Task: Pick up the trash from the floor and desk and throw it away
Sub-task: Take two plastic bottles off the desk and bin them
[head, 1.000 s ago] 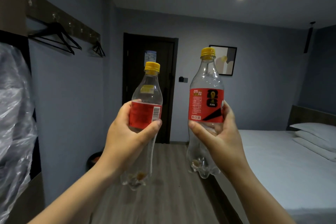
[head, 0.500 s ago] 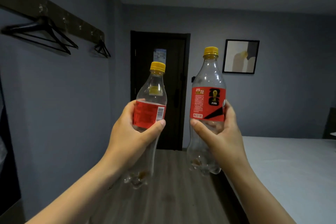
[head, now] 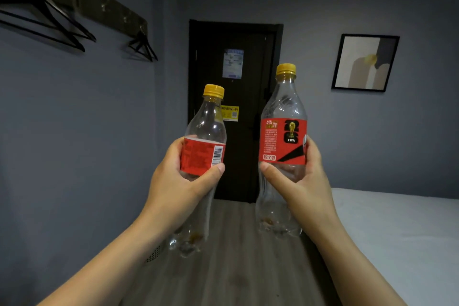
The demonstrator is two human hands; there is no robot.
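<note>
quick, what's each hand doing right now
Left hand: closed around the shorter bottle.
Right hand: closed around the taller bottle.

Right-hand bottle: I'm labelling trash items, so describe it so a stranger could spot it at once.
Before the dark door, two clear yellow-capped bottles are held up. The right bottle is in the right hand, nearer the bed. Unlike the left bottle with its barcode, it reaches higher and its red label bears a black FIFA mark.
</note>
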